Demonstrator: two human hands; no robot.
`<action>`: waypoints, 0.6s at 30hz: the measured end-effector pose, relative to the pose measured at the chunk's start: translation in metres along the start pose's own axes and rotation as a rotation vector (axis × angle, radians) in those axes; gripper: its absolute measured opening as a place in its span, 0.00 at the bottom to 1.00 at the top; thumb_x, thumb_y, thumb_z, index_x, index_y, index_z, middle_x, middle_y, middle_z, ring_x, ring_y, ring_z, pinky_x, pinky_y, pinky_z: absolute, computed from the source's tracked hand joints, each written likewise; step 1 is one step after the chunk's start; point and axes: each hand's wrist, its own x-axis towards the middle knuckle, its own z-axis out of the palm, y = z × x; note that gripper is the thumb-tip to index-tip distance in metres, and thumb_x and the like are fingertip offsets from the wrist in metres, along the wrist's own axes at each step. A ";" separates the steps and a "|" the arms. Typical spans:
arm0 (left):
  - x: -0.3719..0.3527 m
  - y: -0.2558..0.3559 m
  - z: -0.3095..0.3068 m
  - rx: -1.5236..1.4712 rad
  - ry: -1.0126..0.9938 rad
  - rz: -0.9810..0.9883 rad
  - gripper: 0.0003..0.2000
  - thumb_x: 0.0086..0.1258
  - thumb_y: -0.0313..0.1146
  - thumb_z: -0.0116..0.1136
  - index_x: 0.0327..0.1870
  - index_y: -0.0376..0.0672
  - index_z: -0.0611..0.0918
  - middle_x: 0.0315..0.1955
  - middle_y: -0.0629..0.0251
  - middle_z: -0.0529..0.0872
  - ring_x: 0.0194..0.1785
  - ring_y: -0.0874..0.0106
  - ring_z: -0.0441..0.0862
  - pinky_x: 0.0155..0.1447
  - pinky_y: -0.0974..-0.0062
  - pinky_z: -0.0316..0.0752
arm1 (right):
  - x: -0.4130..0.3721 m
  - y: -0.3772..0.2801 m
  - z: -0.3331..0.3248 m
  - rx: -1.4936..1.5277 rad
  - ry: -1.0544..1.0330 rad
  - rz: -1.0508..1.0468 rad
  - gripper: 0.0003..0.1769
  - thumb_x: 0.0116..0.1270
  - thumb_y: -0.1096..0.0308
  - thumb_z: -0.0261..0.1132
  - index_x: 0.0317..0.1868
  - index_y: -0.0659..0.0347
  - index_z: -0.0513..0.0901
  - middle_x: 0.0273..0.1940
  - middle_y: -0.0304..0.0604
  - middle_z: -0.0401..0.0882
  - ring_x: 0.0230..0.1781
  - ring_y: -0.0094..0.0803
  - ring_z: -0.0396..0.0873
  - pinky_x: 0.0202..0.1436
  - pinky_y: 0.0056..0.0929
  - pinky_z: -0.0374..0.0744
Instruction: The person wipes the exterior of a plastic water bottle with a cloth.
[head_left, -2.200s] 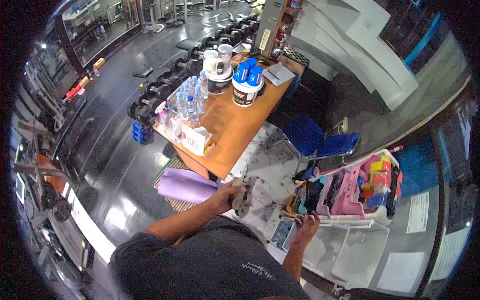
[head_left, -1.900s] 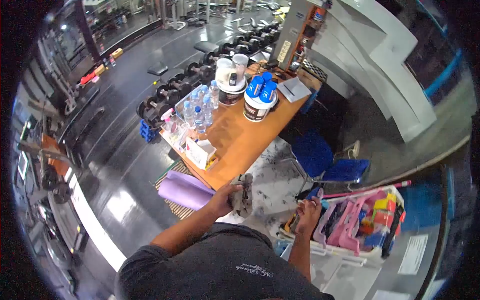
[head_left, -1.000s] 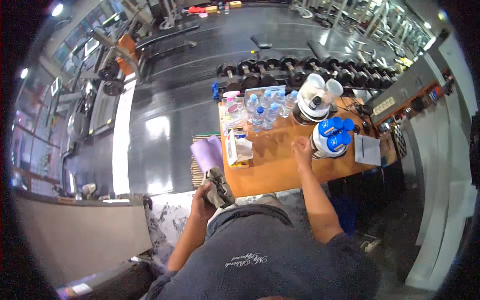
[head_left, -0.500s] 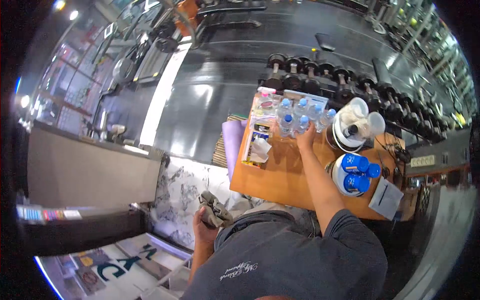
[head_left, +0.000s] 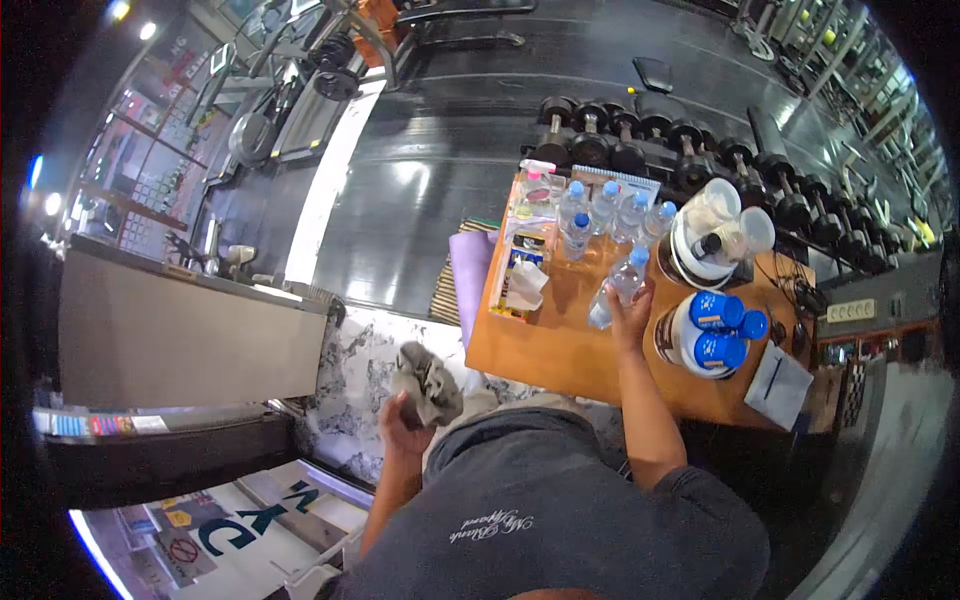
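Note:
My right hand [head_left: 630,318] is closed round a clear plastic water bottle [head_left: 622,284] with a blue cap, tilted over the front half of the wooden table [head_left: 545,350]. In my left hand [head_left: 405,428] is a crumpled grey-green cloth [head_left: 428,385], held out left of the table near my waist. Several similar water bottles [head_left: 605,208] stand grouped at the table's back. Right of the held bottle, a white tub [head_left: 683,340] carries blue-lidded containers [head_left: 718,350]. Behind it, another tub [head_left: 672,258] holds clear plastic cups [head_left: 712,207].
At the table's left lie boxes with a white tissue [head_left: 525,287], near a pink-topped bottle [head_left: 537,180]. A notepad [head_left: 778,388] and cables [head_left: 790,290] occupy the right side. A rolled purple mat [head_left: 470,280] leans at the left edge. Dumbbells [head_left: 690,160] line a rack behind.
My right hand has drawn one water bottle out of the group, toward me and slightly right, and tilted it. My left hand still holds the cloth, moved only slightly.

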 end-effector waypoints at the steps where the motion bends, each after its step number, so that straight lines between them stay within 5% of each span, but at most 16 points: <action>1: 0.010 0.005 0.002 0.051 -0.037 -0.015 0.30 0.74 0.45 0.58 0.75 0.42 0.74 0.65 0.54 0.82 0.68 0.54 0.81 0.72 0.49 0.75 | -0.016 -0.015 -0.003 0.130 -0.021 0.045 0.42 0.65 0.60 0.79 0.75 0.58 0.67 0.62 0.42 0.76 0.64 0.34 0.75 0.70 0.38 0.72; 3: 0.040 0.014 0.004 0.091 -0.036 -0.108 0.32 0.77 0.47 0.57 0.78 0.42 0.69 0.69 0.53 0.79 0.69 0.53 0.80 0.76 0.47 0.72 | -0.047 -0.067 0.003 0.395 -0.060 0.127 0.43 0.65 0.60 0.79 0.75 0.58 0.66 0.61 0.40 0.77 0.62 0.32 0.76 0.69 0.37 0.73; 5: 0.066 0.027 0.029 0.138 -0.256 -0.132 0.33 0.80 0.48 0.55 0.80 0.41 0.64 0.71 0.51 0.76 0.72 0.52 0.77 0.78 0.47 0.70 | -0.078 -0.106 0.009 0.430 -0.136 0.170 0.41 0.68 0.61 0.77 0.75 0.59 0.66 0.62 0.39 0.76 0.61 0.30 0.76 0.69 0.35 0.74; 11: 0.114 0.070 0.105 0.309 -0.627 -0.202 0.43 0.67 0.47 0.61 0.82 0.40 0.61 0.73 0.48 0.72 0.76 0.50 0.72 0.81 0.49 0.64 | -0.138 -0.195 0.050 0.513 -0.422 0.225 0.38 0.72 0.61 0.74 0.75 0.60 0.65 0.60 0.41 0.80 0.61 0.29 0.79 0.66 0.34 0.76; 14: 0.132 0.088 0.123 0.498 -0.990 -0.158 0.41 0.69 0.40 0.59 0.84 0.41 0.60 0.74 0.53 0.72 0.74 0.56 0.74 0.78 0.57 0.67 | -0.161 -0.227 0.082 0.450 -0.475 0.180 0.40 0.71 0.61 0.75 0.76 0.61 0.65 0.59 0.41 0.80 0.60 0.30 0.79 0.66 0.36 0.76; 15: 0.121 0.103 0.146 0.689 -1.181 -0.120 0.42 0.63 0.40 0.62 0.82 0.43 0.65 0.72 0.53 0.74 0.71 0.56 0.75 0.75 0.60 0.68 | -0.167 -0.236 0.091 0.407 -0.460 0.151 0.41 0.71 0.60 0.75 0.77 0.62 0.64 0.59 0.41 0.80 0.60 0.30 0.78 0.67 0.35 0.75; 16: 0.125 0.106 0.163 0.860 -1.459 0.227 0.39 0.61 0.39 0.63 0.77 0.42 0.69 0.68 0.53 0.76 0.69 0.54 0.77 0.73 0.60 0.70 | -0.172 -0.245 0.099 0.364 -0.444 0.123 0.42 0.71 0.59 0.75 0.78 0.62 0.63 0.59 0.41 0.80 0.61 0.30 0.77 0.68 0.35 0.74; 18: 0.126 0.109 0.172 1.078 -1.645 0.602 0.31 0.60 0.37 0.64 0.68 0.40 0.75 0.61 0.52 0.79 0.64 0.52 0.80 0.68 0.59 0.74 | -0.185 -0.260 0.116 0.362 -0.396 0.139 0.44 0.72 0.57 0.74 0.80 0.63 0.61 0.60 0.40 0.79 0.61 0.30 0.76 0.69 0.34 0.73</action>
